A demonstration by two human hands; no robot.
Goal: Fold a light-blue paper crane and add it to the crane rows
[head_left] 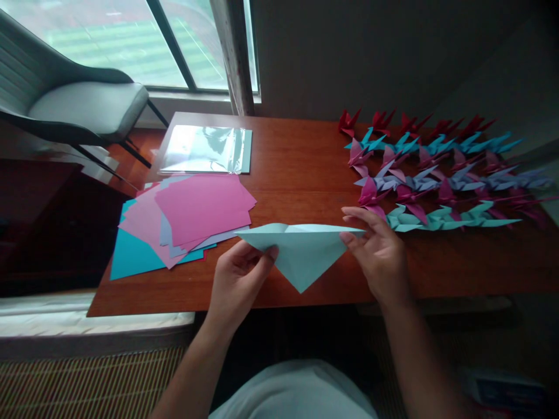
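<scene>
A pale mint-green sheet of origami paper [305, 256], folded into a triangle, is held above the front part of the table. Its long edge is at the top, slightly parted, and its point faces my body. My left hand [240, 276] pinches it near the left corner, thumb on the near face and the other fingers behind. At the right corner, my right hand [378, 250] grips the paper between thumb and fingers. Close to that hand, mint paper cranes [441, 218] form the front row of several folded cranes.
Loose pink sheets [205, 206] overlap blue paper [135, 250] on the table's left. Behind them is a clear plastic packet [203, 150]. Further rows of red cranes [410, 124], blue, pink and lavender cranes fill the right of the wooden table [297, 151]. A chair [87, 107] stands by the window.
</scene>
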